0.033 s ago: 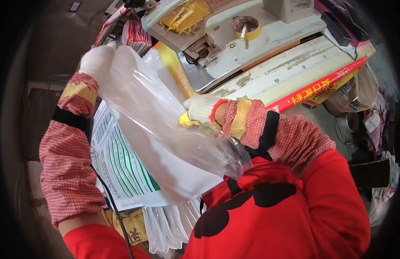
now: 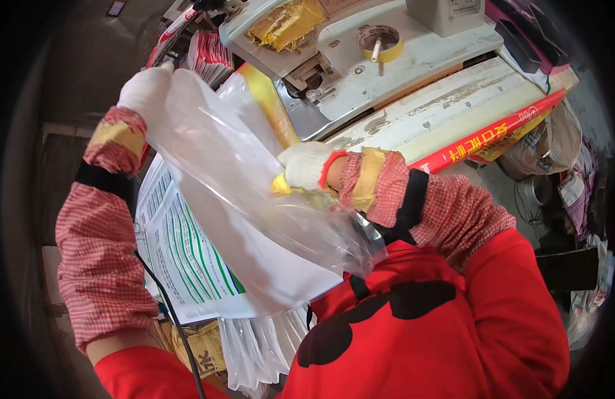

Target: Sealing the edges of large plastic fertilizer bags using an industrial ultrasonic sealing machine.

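Observation:
A clear plastic liner bag (image 2: 207, 139) stretches slantwise between my hands, over a white printed sack (image 2: 188, 246) with green lines. My left hand (image 2: 146, 90), in a white knit glove, is closed on the liner's upper left end. Gloved in white with a red cuff and yellow fingertips, my right hand (image 2: 304, 166) grips the liner farther down, beside the sewing machine. The liner's loose lower end (image 2: 360, 246) lies against my red top. The fingers of both hands are partly hidden.
The sewing machine (image 2: 320, 73) stands at the top, with a tape roll (image 2: 380, 43) on it. A red strip with yellow lettering (image 2: 480, 143) edges the worn table (image 2: 427, 110). More clear plastic (image 2: 251, 352) hangs below the sack. A black cable (image 2: 171, 312) passes my left forearm.
My left hand has shifted slightly left and down, drawing the liner's upper end along. The right hand has moved a little up and left, still gripping it.

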Motion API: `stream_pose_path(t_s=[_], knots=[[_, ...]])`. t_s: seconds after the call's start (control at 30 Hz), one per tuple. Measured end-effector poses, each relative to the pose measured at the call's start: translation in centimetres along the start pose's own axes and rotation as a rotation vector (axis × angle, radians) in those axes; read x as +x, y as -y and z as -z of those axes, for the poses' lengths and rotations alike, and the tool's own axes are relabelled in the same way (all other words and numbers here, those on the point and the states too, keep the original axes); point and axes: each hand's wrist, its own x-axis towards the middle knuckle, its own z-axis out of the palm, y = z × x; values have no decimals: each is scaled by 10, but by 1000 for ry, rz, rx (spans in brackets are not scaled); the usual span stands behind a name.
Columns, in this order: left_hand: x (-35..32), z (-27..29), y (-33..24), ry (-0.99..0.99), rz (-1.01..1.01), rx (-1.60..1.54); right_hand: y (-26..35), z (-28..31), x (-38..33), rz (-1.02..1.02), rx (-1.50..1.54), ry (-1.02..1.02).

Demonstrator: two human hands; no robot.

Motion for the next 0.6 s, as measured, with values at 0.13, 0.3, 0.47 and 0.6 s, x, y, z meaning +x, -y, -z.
stream_pose_path(t_s=[0.13, 0.3, 0.47, 0.6], knots=[[36, 0, 26, 125, -10, 229, 28, -33, 42, 129, -275, -345], [36, -68, -78, -187, 221, -129, 30, -41, 17, 368, -183, -404], [7, -148, -168, -490, -257, -64, -19, 0, -114, -170, 352, -196], [7, -164, -163, -536, -356, -362, -40, -10, -149, -468, 485, -265]])
